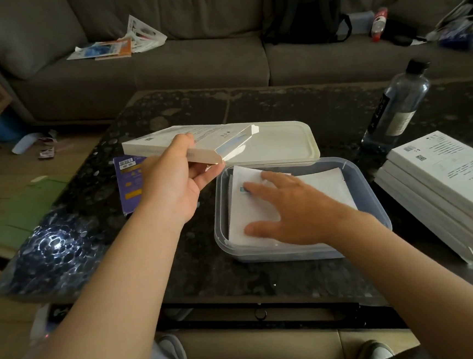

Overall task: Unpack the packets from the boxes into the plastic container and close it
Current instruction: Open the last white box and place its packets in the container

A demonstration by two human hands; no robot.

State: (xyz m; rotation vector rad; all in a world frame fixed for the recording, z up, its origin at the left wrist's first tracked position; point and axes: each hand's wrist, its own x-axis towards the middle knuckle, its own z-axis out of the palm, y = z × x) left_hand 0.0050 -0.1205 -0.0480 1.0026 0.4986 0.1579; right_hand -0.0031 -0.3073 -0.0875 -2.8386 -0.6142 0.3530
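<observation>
My left hand (175,181) grips a flat white box (169,145) by its near edge, holding it level above the table, its right end flap open. A clear plastic container (372,196) sits on the dark table in front of me. White packets (324,186) lie stacked inside it. My right hand (292,208) rests flat on the packets with fingers spread. The container's white lid (289,140) lies just behind the container, partly under the box.
A stack of white boxes (444,184) sits at the right table edge. A clear water bottle (397,105) stands behind it. A purple packet (130,183) lies left of the container. A grey sofa (191,66) with a black backpack (306,10) lies beyond the table.
</observation>
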